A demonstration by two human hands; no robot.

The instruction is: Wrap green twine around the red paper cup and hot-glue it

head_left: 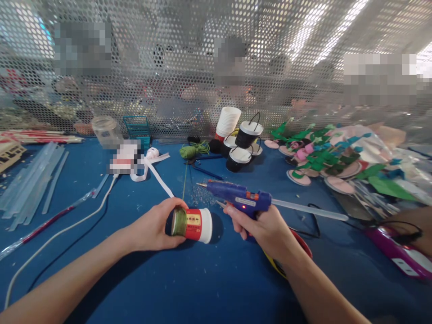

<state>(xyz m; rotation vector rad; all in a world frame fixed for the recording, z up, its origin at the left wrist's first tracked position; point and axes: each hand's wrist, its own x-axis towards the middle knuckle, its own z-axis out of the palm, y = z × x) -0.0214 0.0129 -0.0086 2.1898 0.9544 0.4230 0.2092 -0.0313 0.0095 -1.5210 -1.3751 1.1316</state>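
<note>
My left hand (158, 225) is wrapped round a paper cup (199, 225) lying on its side, its white rim facing right. The cup is red with a yellow panel, and green yarn is wound round the end near my fingers. A thin green strand runs from it up to a ball of green yarn (194, 150). In my right hand (259, 227) is a blue hot glue gun (236, 193), its nozzle pointing left above the cup. A clear glue stick (307, 209) sticks out of its back, and a small red light shows on its side.
Clear glue sticks (33, 184) lie at left beside a white cable (67, 225). White ribbon (158, 177) curls near the middle. Stacked paper cups (229, 120) and black-wrapped cups (239, 158) stand at back. Green craft pieces (312, 164) and a purple power strip (398, 252) are at right.
</note>
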